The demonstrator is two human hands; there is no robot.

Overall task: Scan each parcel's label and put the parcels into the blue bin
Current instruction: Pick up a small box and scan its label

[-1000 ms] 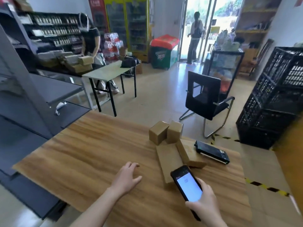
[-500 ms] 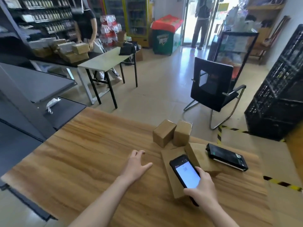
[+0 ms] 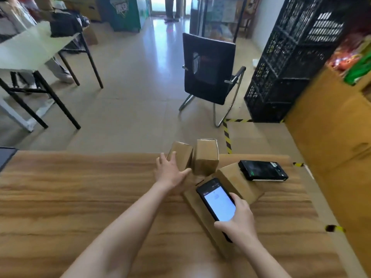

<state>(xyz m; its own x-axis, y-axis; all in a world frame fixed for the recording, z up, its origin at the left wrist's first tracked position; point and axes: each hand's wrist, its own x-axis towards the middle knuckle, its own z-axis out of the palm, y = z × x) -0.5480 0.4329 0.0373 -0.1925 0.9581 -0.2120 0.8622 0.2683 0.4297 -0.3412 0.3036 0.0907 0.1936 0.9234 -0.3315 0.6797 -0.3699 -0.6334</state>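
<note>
Several brown cardboard parcels lie on the wooden table (image 3: 70,197). Two small ones stand at the far edge: a left small parcel (image 3: 183,155) and a right small parcel (image 3: 206,156). A flat parcel (image 3: 200,213) and an oblong parcel (image 3: 239,182) lie nearer me. My left hand (image 3: 170,174) is spread open, its fingers touching the near side of the left small parcel. My right hand (image 3: 237,219) holds a black phone (image 3: 217,201) with a lit screen above the flat parcel. No blue bin is in view.
A black handheld device (image 3: 263,170) lies on the table at the right. Beyond the table stand a black chair (image 3: 208,71), stacked black crates (image 3: 291,61) and a white table (image 3: 30,49). Yellow-black tape (image 3: 226,135) marks the floor.
My left hand has moved forward across the table and now reaches the left small parcel. The phone has stayed over the flat parcel. The view has tilted downward.
</note>
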